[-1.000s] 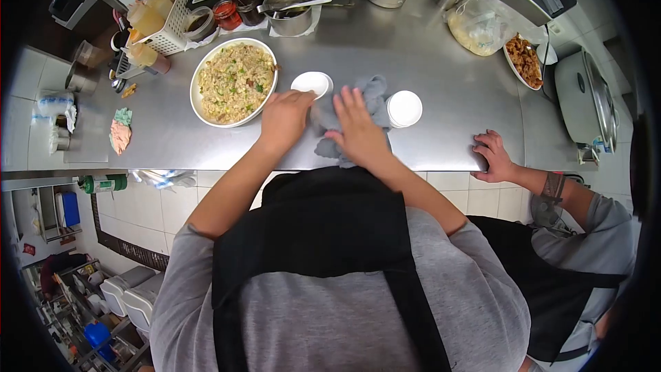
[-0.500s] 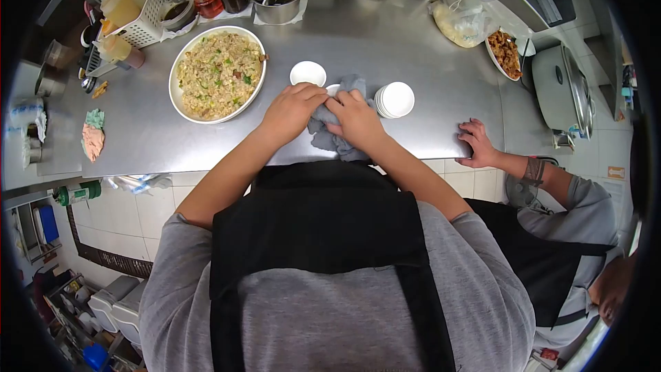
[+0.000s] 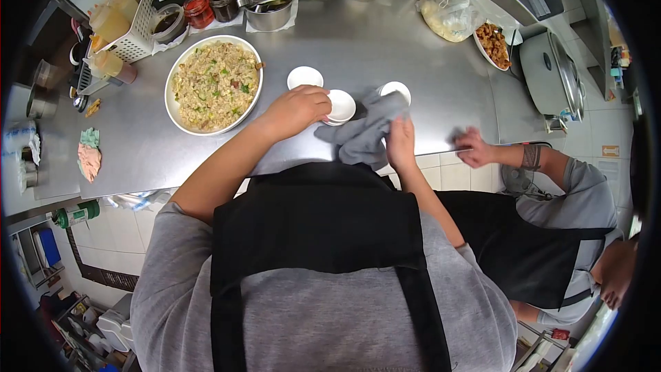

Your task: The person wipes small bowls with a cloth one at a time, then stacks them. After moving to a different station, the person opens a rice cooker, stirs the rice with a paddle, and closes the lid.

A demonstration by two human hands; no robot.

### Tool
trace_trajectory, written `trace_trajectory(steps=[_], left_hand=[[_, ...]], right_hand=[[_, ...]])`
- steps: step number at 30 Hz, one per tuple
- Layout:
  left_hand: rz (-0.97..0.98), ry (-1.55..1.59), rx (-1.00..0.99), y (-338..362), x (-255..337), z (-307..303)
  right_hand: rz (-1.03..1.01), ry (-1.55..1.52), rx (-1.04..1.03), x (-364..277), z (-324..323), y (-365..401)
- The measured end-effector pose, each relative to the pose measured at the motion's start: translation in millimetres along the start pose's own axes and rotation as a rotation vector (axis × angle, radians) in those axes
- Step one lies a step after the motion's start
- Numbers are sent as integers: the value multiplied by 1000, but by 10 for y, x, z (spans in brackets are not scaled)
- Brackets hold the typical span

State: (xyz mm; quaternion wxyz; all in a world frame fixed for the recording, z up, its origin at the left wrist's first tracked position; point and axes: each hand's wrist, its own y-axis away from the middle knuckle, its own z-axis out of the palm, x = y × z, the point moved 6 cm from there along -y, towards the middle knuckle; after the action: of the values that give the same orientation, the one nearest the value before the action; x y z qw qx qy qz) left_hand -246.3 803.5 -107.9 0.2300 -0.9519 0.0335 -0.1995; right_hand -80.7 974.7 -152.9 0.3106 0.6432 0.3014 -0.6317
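My left hand [image 3: 300, 110] has its fingers curled against the left edge of a short stack of small white bowls [image 3: 341, 106]. A crumpled grey cloth [image 3: 366, 131] hangs from my right hand [image 3: 401, 145], which pinches it near the counter's front edge. Behind the cloth, a second stack of small white bowls [image 3: 397, 90] is partly covered. One more small white bowl [image 3: 304, 77] sits just beyond my left hand. To the left stands a large white oval dish of fried rice [image 3: 215, 84].
Jars [image 3: 198, 12] and a metal pot [image 3: 270, 24] line the back. Squeeze bottles [image 3: 110, 65] stand left. At right are a dish of browned food [image 3: 494, 47] and a rice cooker [image 3: 551, 72]. A co-worker's hand [image 3: 475, 148] is at the counter edge.
My right hand has moved right and lifted the cloth, uncovering the middle bowls. My left hand stays beside them. The co-worker's hand has shifted slightly and is blurred.
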Motion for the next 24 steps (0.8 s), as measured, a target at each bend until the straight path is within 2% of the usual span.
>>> trace_trajectory(steps=[1,3,4,5,6,7,8,10,12,14,15,16,17,18,19,20,22,23,24], left_hand=[[3,1,-4,-2,3,34],[-271,219,27,9,-119,96],[-265,221,21,-57,-34,119],[-564,662,164,-75,-84,188],[-862,1102,307,-48,-65,306],[-1102,1374,191,-41,113,416],[-1227,1957,262,-63,468,364],[-1042,1817,288,-136,576,457],[-1039,1766,274,-132,591,368],[-1042,1717,262,-54,543,311],[-979,1703,182,1,535,292],[-913,1688,104,36,536,268],[-915,1684,110,89,512,236],[-893,1505,175,73,501,29],[-869,1326,236,75,483,-160],[-874,1324,240,90,421,-259],[-765,414,162,65,174,-586],[-774,414,167,74,67,-551],[-644,80,128,43,4,-522]], right_hand=[[35,-59,30,-38,-33,101],[67,-122,71,-150,-16,186],[-181,62,26,-353,120,209],[-426,248,-19,-562,266,268],[-609,714,-71,-748,437,277],[-718,942,-111,-923,651,306],[-714,940,-105,-1004,720,273],[-745,957,-95,-1099,802,163],[-737,892,-110,-1135,808,39],[-371,760,-111,-1061,785,-121],[-370,755,-116,-1067,768,-166],[-83,458,-83,-941,642,-275],[198,156,-50,-789,571,-330],[196,155,-57,-755,559,-372],[57,218,21,-746,501,-412],[-81,278,100,-708,444,-433],[-155,399,54,-503,482,-434],[-370,722,10,-581,627,-335],[-594,1040,-37,-619,797,-218]])
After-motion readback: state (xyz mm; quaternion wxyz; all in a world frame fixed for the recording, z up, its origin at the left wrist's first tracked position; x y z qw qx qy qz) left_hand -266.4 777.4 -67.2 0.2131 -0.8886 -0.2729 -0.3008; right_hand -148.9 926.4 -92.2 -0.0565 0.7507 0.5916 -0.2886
